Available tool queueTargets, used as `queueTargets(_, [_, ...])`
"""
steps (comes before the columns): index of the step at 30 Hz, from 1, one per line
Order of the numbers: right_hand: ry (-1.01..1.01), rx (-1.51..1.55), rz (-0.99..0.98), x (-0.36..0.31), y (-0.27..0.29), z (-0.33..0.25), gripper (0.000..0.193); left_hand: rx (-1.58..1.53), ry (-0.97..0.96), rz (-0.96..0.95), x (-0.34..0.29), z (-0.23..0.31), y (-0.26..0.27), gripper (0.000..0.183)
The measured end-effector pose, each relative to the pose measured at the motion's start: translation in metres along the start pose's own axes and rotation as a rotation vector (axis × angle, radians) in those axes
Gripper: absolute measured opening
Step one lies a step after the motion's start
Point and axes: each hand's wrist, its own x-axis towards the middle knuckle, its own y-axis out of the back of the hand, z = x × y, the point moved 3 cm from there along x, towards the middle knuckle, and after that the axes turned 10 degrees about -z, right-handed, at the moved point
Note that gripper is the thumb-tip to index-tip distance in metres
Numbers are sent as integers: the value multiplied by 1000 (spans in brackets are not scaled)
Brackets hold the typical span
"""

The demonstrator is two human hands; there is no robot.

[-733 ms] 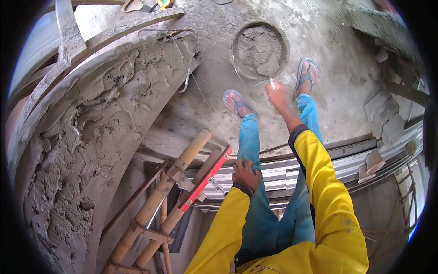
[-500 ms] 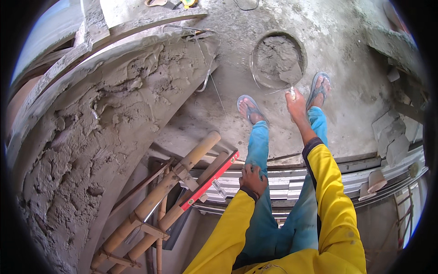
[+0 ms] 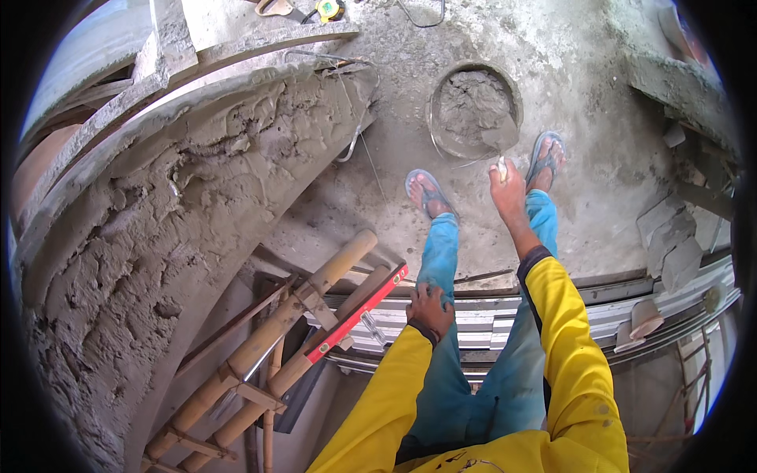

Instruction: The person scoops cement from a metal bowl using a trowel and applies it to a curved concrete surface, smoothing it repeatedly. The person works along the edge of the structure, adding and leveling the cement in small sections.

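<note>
My right hand (image 3: 509, 193) is closed round the pale handle of a trowel (image 3: 501, 135). The trowel's blade reaches over the near right rim of a round bucket (image 3: 433, 126) and touches the grey wet mortar (image 3: 473, 101) inside. Lower down, my left hand (image 3: 430, 307) rests on my left knee with its fingers spread over the trouser cloth, holding nothing. Just left of that hand, a red spirit level (image 3: 359, 311) lies slanted along bamboo poles.
A curved slab edge coated with rough mortar (image 3: 158, 229) fills the left side. A bamboo ladder-like frame (image 3: 260, 339) stands below it. Broken tile pieces (image 3: 670, 240) lie at the right. A tape measure (image 3: 330, 10) and a bent wire (image 3: 426, 20) are on the far floor (image 3: 576, 87).
The whole view has shifted slightly, with the bucket and bamboo a little lower and further left. The trowel blade stays at the bucket's near right side. My left hand remains on the knee.
</note>
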Motion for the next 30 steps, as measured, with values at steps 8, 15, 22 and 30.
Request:
queueTargets(8, [1, -167, 10, 6, -4, 10, 42, 22, 7, -28, 3, 1, -2, 36])
queueTargets(15, [-189, -81, -154, 6, -3, -18, 41, 2, 16, -30, 1, 1, -2, 38])
queueTargets(22, [-33, -379, -359, 13, -42, 5, 29, -30, -35, 11, 8, -9, -2, 37])
queueTargets(30, [-157, -140, -171, -72, -17, -4, 63, 0, -45, -54, 10, 12, 29, 39])
